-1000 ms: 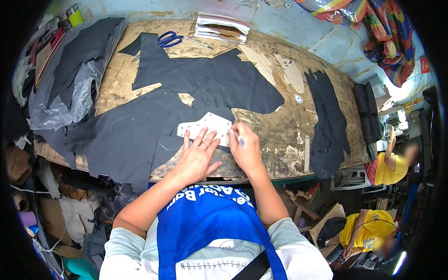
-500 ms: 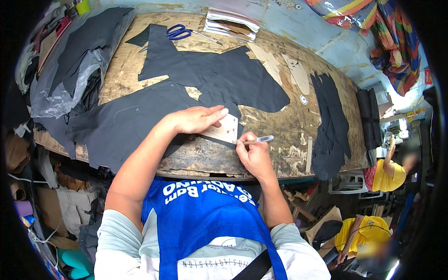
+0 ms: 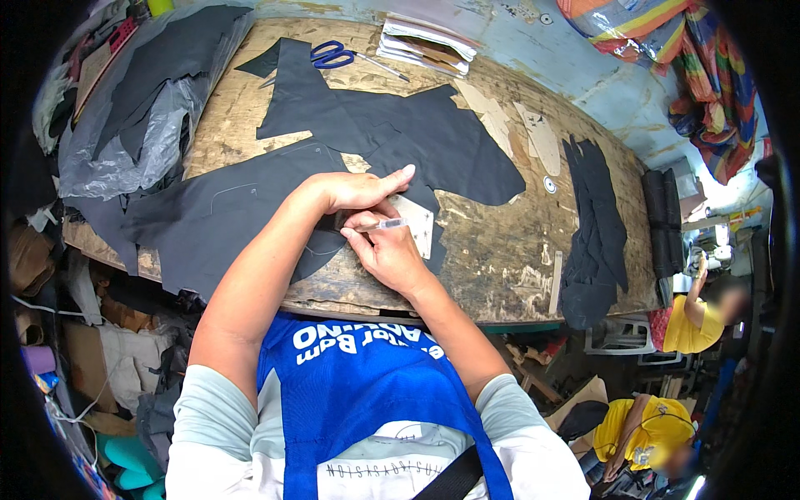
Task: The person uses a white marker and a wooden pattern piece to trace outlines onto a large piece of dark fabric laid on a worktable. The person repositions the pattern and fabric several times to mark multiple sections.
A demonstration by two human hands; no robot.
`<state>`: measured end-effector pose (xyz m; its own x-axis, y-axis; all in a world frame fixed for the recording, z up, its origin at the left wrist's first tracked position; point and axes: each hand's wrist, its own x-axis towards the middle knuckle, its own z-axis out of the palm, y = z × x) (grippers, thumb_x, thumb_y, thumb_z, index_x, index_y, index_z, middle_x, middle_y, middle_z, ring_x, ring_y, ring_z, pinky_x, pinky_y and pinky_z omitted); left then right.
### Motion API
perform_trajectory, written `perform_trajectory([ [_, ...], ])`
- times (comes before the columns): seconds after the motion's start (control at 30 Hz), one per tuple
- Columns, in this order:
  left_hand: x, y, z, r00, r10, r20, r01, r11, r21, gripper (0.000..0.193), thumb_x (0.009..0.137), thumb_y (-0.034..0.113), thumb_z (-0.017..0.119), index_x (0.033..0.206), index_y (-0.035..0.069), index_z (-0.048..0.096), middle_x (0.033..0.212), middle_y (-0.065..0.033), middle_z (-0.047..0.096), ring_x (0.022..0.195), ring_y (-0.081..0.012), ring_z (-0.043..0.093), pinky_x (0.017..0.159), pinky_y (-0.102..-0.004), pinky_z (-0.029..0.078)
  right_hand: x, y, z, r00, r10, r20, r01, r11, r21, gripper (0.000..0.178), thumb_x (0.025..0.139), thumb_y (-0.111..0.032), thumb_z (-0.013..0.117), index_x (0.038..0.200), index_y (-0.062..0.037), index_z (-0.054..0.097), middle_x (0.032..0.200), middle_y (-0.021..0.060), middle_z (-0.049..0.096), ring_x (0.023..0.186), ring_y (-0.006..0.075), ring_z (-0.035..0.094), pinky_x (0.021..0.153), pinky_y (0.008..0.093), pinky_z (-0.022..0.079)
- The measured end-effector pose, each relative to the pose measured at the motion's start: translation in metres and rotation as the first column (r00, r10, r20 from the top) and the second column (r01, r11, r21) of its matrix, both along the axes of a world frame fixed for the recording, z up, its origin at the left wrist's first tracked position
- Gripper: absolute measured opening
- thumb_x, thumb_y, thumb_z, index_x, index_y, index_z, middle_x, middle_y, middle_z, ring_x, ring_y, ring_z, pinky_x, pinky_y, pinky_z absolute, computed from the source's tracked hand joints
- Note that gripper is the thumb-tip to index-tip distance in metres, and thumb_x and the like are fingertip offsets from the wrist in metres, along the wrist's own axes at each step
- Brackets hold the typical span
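Note:
My left hand presses down on a pale card template, fingers stretched and thumb pointing right. Under the template lies a sheet of black material, fabric or leather, with thin light lines drawn on it. My right hand is closed round a clear-barrelled pen, close beside the left fingers at the template's left part. The pen's tip is hidden by my hands. A second large black piece spreads just beyond them.
Blue-handled scissors and a stack of papers lie at the wooden table's far side. Card templates, a tape roll and stacked black strips are on the right. Two people in yellow sit at right.
My right hand has moved left with the pen, from the template's near right corner to beside my left hand. The left hand has stayed on the template.

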<state>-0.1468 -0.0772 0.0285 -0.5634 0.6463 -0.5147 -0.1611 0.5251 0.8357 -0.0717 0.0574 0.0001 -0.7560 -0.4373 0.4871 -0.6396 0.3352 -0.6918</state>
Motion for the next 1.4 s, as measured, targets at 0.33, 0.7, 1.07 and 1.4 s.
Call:
perform_trajectory([
  [0.33,-0.003,0.003,-0.009,1.000,-0.019,0.002,0.019,0.990,-0.140,0.091,0.085,0.078,0.020,0.126,0.005,0.057,0.117,-0.0129,0.063,0.097,-0.0217,0.058,0.090,-0.0315,0.045,0.023,0.047,0.001,0.968,-0.171,0.186,0.157,0.984,0.083,0.009,0.084,-0.011,0.064,0.086,-0.0016,0.064,0.081,0.0135,0.066,0.074,0.0282,0.065,0.068,0.0355,0.050],
  [0.7,0.139,0.028,-0.033,0.410,-0.209,-0.888,-0.111,0.955,-0.276,0.060,0.080,0.044,0.064,0.128,0.010,0.054,0.139,-0.0103,0.046,0.132,-0.0319,0.035,0.104,-0.0611,0.023,-0.004,0.077,-0.027,0.839,-0.303,0.452,0.475,0.812,-0.338,0.013,0.094,-0.010,0.053,0.091,0.0022,0.057,0.082,0.0078,0.065,0.070,0.0113,0.063,0.066,0.0242,0.052],
  [1.07,0.162,0.007,-0.039,0.447,0.241,-0.862,-0.276,0.953,0.124,0.038,0.066,0.024,0.077,0.100,0.008,0.070,0.119,-0.0155,0.059,0.109,-0.0313,0.053,0.091,-0.0402,0.046,-0.013,0.068,-0.036,0.877,-0.453,0.159,0.471,0.876,-0.104,0.013,0.092,-0.009,0.055,0.086,0.0016,0.060,0.072,0.0065,0.066,0.065,0.0116,0.063,0.059,0.0253,0.050],
  [1.4,0.158,-0.026,-0.021,0.304,0.574,-0.760,-0.480,0.781,0.398,0.021,0.076,0.006,0.067,0.096,0.001,0.068,0.075,-0.0136,0.067,0.064,-0.0188,0.066,0.060,-0.0295,0.053,-0.019,0.095,-0.028,0.777,-0.512,0.366,0.608,0.762,-0.225,0.024,0.098,-0.020,0.049,0.105,0.0011,0.058,0.083,0.0126,0.068,0.075,0.0155,0.065,0.068,0.0269,0.050],
])
